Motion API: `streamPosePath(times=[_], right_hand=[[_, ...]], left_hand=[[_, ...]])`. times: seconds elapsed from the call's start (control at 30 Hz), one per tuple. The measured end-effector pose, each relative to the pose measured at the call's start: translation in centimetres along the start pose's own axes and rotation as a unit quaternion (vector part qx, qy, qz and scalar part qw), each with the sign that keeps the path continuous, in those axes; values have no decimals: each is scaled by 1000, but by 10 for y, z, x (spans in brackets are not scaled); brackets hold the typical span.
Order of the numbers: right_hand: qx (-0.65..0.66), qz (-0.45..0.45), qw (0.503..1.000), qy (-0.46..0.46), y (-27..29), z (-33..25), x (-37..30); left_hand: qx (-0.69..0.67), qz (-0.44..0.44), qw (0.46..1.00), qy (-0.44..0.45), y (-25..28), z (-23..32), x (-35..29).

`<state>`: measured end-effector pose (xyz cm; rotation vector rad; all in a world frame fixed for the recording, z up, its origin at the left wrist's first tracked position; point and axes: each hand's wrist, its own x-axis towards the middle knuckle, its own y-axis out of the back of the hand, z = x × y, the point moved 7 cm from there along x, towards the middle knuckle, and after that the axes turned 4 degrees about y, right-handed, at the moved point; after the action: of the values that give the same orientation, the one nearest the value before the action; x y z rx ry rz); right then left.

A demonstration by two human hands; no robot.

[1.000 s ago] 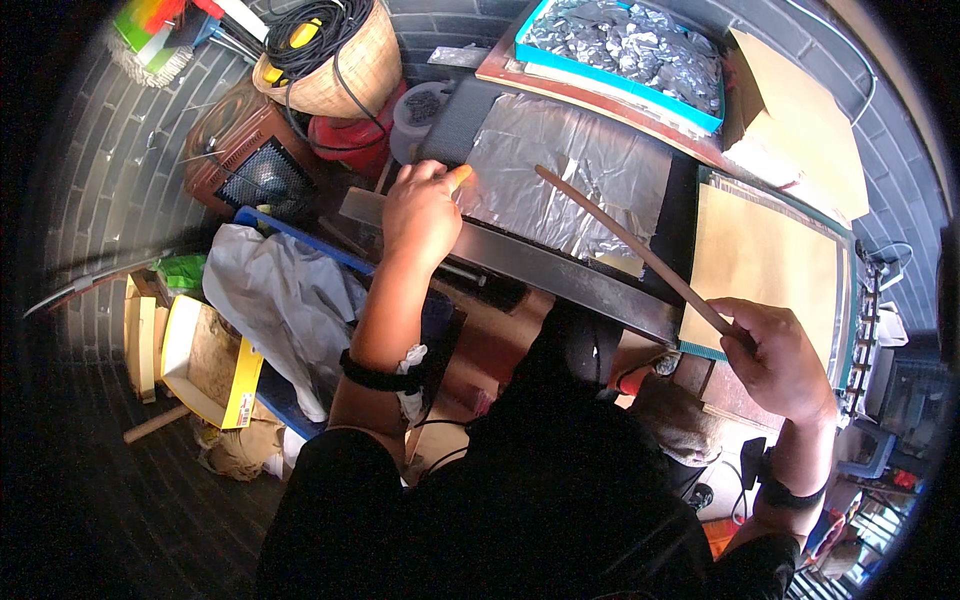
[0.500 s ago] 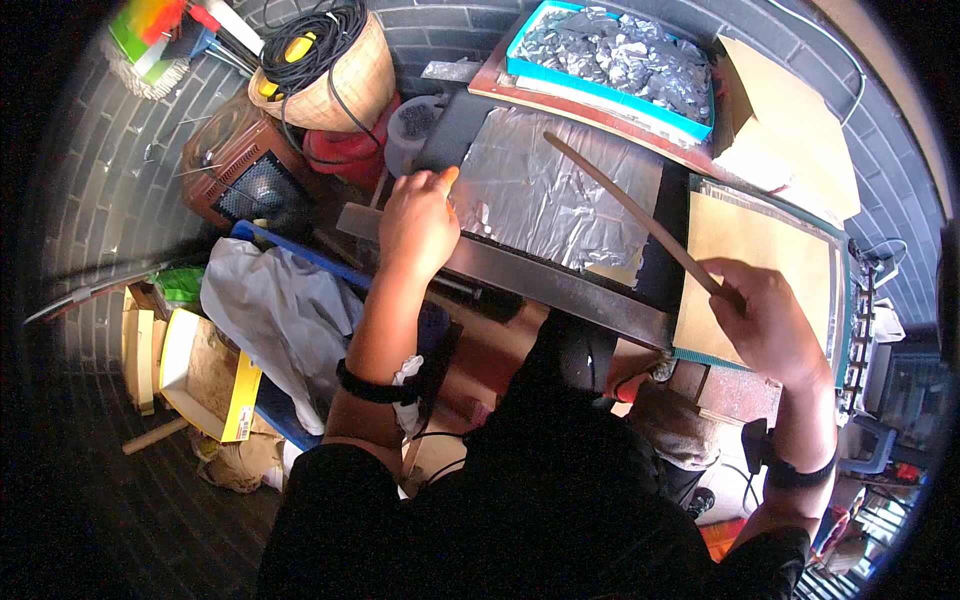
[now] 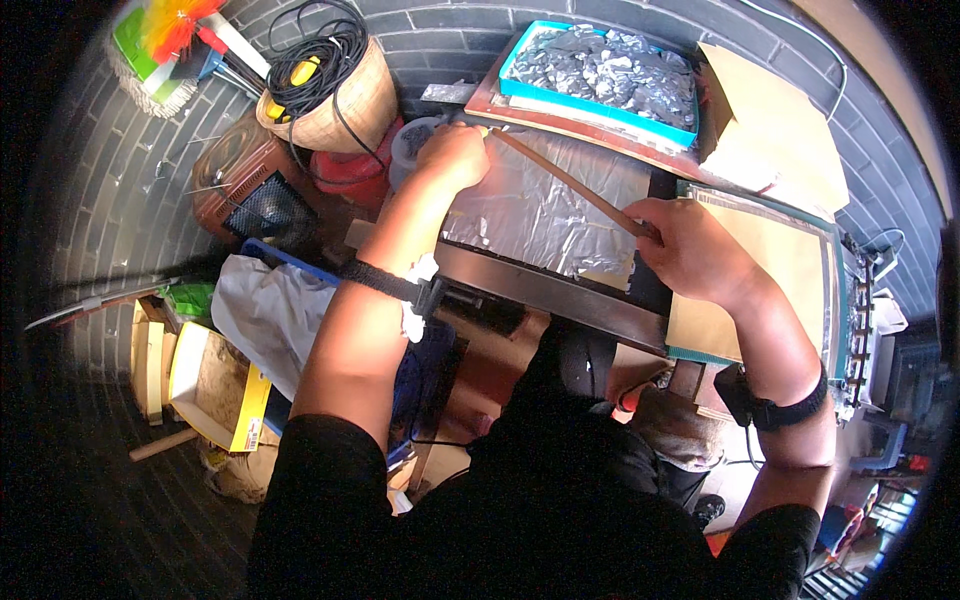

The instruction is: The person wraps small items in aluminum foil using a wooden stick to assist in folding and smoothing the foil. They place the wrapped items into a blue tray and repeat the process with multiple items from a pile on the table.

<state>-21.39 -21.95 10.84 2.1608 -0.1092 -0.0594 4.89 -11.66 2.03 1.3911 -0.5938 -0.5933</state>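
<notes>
A thin flat wooden stick (image 3: 575, 185) slants from my right hand (image 3: 695, 250), which is closed around its lower end. The stick's far tip reaches my left hand (image 3: 455, 158). That hand is closed, with a small yellowish bit showing at its fingertips; what it grips, if anything, is hidden. Beneath the stick lies a wrinkled silver foil sheet (image 3: 545, 215) on a dark work surface. A metal strip (image 3: 540, 290) runs along the near edge of this surface. My left hand is over the foil's far left corner, my right hand near its right side.
Behind the foil stands a blue tray (image 3: 600, 110) heaped with silver foil scraps. Brown paper (image 3: 770, 240) lies to the right, an open cardboard box (image 3: 770, 125) beyond it. At left are a grey tub (image 3: 408, 148), a basket with black cable (image 3: 355, 100) and a brown heater-like box (image 3: 255, 190).
My left hand has moved away from me and slightly right. My right hand has gone left and up, bringing the stick's tip to the left hand. The view has shifted slightly.
</notes>
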Motion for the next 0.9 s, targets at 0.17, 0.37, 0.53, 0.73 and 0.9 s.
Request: streamPosePath(times=[0.17,0.37,0.53,0.73,0.9], right_hand=[[20,31,999,1,9,-2,-9],[-30,19,999,-40,39,-9,-48],[-15,-10,986,-166,59,-2,-107],[-24,-21,973,-229,61,-1,-150],[-38,-1,976,-213,66,-12,-173]], left_hand=[[-24,4,1000,-7,-2,8,1],[-26,-7,1000,-12,7,2,-4],[-110,89,986,-92,37,39,-51],[-186,43,972,-133,23,91,-119],[-243,64,957,-145,2,105,-134]])
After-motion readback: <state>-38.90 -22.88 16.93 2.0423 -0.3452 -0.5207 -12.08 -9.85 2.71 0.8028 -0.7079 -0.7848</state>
